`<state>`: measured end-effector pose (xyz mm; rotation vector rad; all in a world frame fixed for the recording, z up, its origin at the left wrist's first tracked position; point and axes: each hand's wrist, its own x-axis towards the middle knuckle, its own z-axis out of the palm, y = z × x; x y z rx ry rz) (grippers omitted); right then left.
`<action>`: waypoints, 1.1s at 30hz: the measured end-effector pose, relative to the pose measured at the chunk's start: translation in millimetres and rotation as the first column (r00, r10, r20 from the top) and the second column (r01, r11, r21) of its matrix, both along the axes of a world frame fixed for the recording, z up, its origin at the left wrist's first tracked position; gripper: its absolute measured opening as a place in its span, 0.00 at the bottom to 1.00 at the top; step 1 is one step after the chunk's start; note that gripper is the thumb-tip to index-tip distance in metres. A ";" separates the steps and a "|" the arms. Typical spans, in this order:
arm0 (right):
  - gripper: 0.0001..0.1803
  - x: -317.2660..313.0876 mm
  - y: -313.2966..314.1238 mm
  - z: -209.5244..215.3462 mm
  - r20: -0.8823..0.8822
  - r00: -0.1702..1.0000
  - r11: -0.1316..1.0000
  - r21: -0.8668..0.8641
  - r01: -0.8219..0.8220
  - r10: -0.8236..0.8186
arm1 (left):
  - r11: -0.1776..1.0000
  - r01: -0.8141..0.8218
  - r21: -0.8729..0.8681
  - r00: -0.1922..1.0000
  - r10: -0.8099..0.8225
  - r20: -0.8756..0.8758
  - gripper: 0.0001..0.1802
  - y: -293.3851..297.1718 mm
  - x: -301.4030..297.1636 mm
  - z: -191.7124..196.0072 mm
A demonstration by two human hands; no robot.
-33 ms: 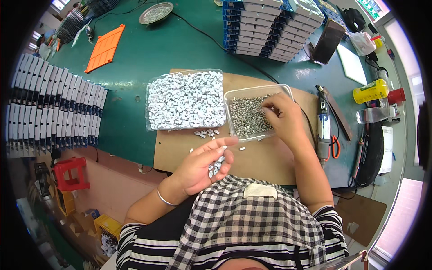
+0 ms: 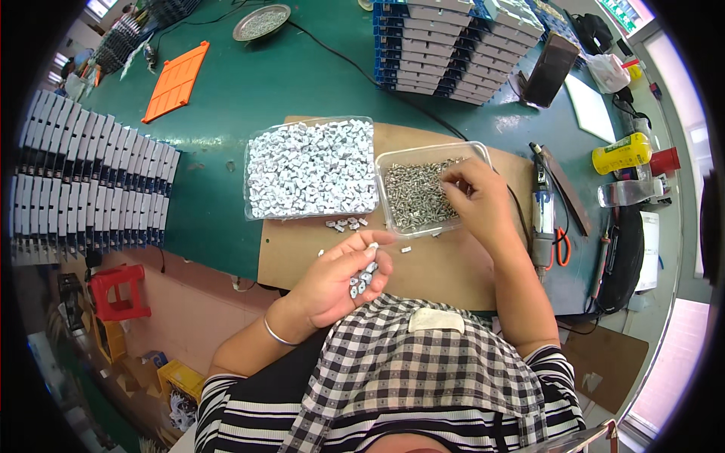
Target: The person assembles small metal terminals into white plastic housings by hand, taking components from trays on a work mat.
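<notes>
Hands share the work: the left hand (image 2: 321,291) cups several small white pieces (image 2: 363,283), one pinched at its thumb; the right hand (image 2: 481,198) curls over metal screws (image 2: 410,189) in a clear tub (image 2: 430,232), though whether it grips one I cannot tell. Much seems left: the box of white parts (image 2: 310,170) looks full. Whether the cupped ones carry screws is unclear. A yellow bottle (image 2: 622,154) bears printing too small to read.
</notes>
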<state>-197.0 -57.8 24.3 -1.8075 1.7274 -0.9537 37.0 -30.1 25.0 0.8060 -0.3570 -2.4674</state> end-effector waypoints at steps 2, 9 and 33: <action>0.05 5.6 10.6 11.7 0.158 0.986 0.995 0.094 0.033 -0.048 | 1.000 0.002 -0.024 1.000 -0.002 0.008 0.13 0.5 -1.8 0.2; 0.03 42.7 52.2 12.4 0.815 0.578 0.909 0.264 -0.321 -0.033 | 0.994 0.099 -0.036 0.994 -0.100 -0.035 0.16 -2.0 -1.9 -2.3; 0.04 46.7 51.0 -1.2 0.849 0.519 0.843 0.204 -0.498 0.101 | 0.961 0.232 -0.148 0.970 -0.239 -0.030 0.20 6.5 2.1 -12.8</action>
